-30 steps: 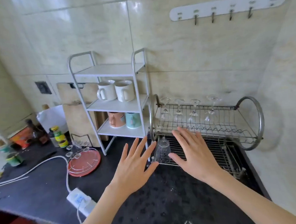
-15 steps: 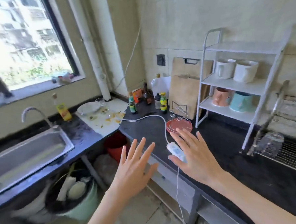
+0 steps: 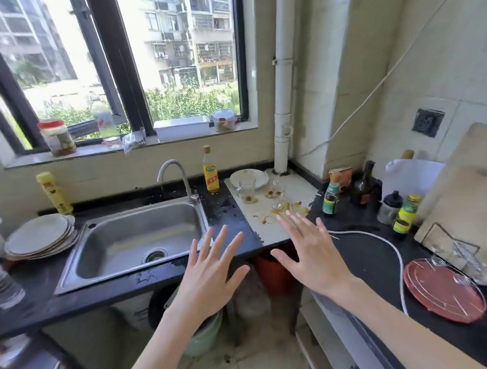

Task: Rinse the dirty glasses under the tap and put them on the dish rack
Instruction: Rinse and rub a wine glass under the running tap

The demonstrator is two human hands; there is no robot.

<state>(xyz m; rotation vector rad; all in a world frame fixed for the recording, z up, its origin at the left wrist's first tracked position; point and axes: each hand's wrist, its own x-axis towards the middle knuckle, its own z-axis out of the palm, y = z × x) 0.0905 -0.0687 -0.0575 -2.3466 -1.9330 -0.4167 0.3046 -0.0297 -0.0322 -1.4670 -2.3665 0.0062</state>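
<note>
While both hands hover spread above the front edge of the counter (image 3: 367, 259), neither holds anything. The left hand (image 3: 210, 273) has its fingers (image 3: 221, 243) straight and fanned, over the counter lip just right of the steel sink (image 3: 138, 240). The right hand (image 3: 313, 254) is likewise flat and splayed, its fingertips (image 3: 285, 220) reaching over the near end of a white stained board (image 3: 269, 208) in the corner.

On that board, beyond the right fingertips, stand the dirty glasses: a tumbler (image 3: 247, 188) with brown dregs at the far left of the board, a stemmed glass (image 3: 274, 182) behind it near a white plate (image 3: 249, 177), and a small glass (image 3: 278, 203) nearest the right fingertips, just past them and not touched. Brown spill rings mark the board around them.

The tap (image 3: 174, 174) arches over the back rim of the sink, well left of the glasses. A yellow bottle (image 3: 210, 172) stands between tap and board. A stack of plates (image 3: 39, 236) lies left of the sink. A red round tray (image 3: 442, 289) lies on the counter at the right.
</note>
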